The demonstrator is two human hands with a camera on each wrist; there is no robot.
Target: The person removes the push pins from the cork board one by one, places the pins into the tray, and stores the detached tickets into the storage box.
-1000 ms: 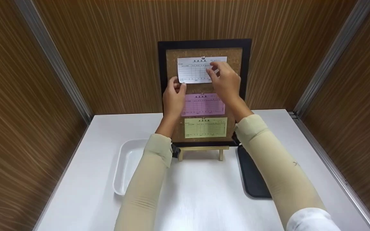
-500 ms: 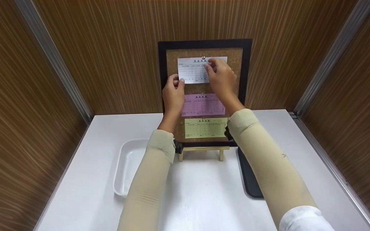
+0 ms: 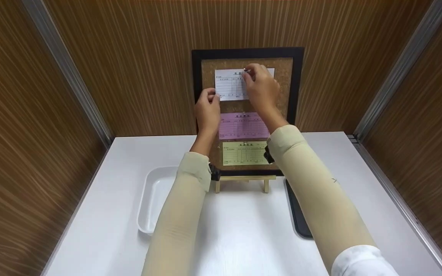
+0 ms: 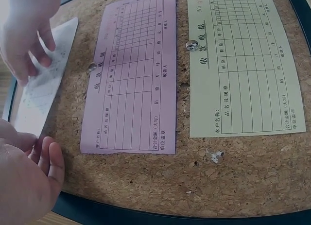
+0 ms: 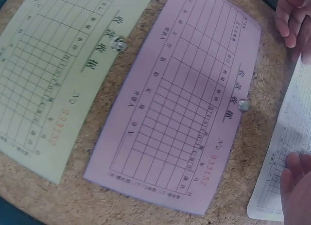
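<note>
A white receipt slip (image 3: 226, 86) lies at the top of a black-framed corkboard (image 3: 284, 84). My left hand (image 3: 208, 113) holds its lower left edge between thumb and fingers; in the left wrist view, that hand (image 4: 29, 179) is at the slip's corner. The fingertips of my right hand (image 3: 263, 90) pinch a shiny push pin (image 3: 245, 70) at the slip's top middle, and the hand covers the slip's right part. Below hang a pink receipt (image 4: 131, 79) and a yellow-green receipt (image 4: 243, 69), each with a clear push pin at its top edge.
The corkboard stands on a small wooden easel (image 3: 246, 178) against the wood-grain back wall (image 3: 159, 69). On the white table (image 3: 240, 234), a white tray (image 3: 148, 207) sits left, partly behind my left sleeve. A black tray (image 3: 299, 218) sits right, partly under my right arm.
My right hand has moved left and up across the white slip to the push pin, which its fingers now pinch. My left hand has shifted slightly up at the slip's edge.
</note>
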